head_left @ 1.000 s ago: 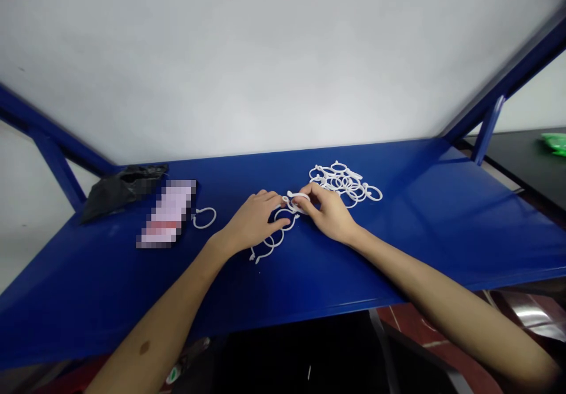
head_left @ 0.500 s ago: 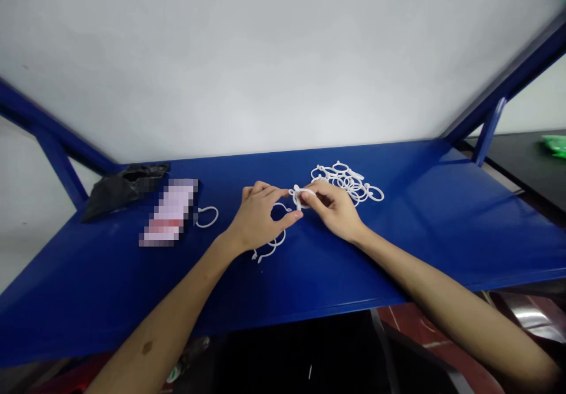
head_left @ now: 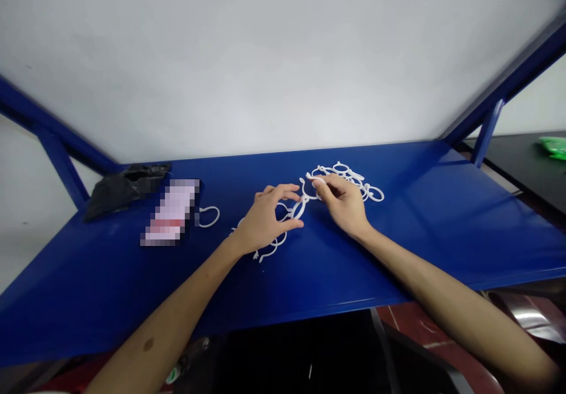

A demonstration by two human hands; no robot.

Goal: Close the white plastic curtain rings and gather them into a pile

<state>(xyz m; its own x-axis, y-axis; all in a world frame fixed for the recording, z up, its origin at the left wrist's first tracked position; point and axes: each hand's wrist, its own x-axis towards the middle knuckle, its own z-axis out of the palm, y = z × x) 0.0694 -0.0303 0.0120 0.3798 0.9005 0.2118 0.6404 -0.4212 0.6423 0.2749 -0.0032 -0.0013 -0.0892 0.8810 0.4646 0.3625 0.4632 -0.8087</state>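
White plastic rings with small end knobs are at both hands. My right hand (head_left: pixel 342 202) pinches an opened white ring (head_left: pixel 309 196) between thumb and fingers, its free end sticking up to the left. Against that ring's lower left side is a second, closed white ring (head_left: pixel 299 209); I cannot make out how the two join. My left hand (head_left: pixel 267 217) curves around this closed ring, which spans the gap between thumb and fingertips. Several opened rings (head_left: pixel 267 256) lie under and beside my left hand, partly hidden by it.
A pile of white rings (head_left: pixel 341 168) lies on the blue table (head_left: pixel 354 276) behind my right hand. A single ring (head_left: pixel 210 217) lies left, beside a blurred pinkish item (head_left: pixel 170 211) and a black plastic bag (head_left: pixel 124 190). Blue struts (head_left: pixel 489 131) rise at both sides.
My right hand has moved slightly right, away from my left. The ring in it now shows opened out, and the closed ring shows between my left fingers and thumb, which are wider apart.
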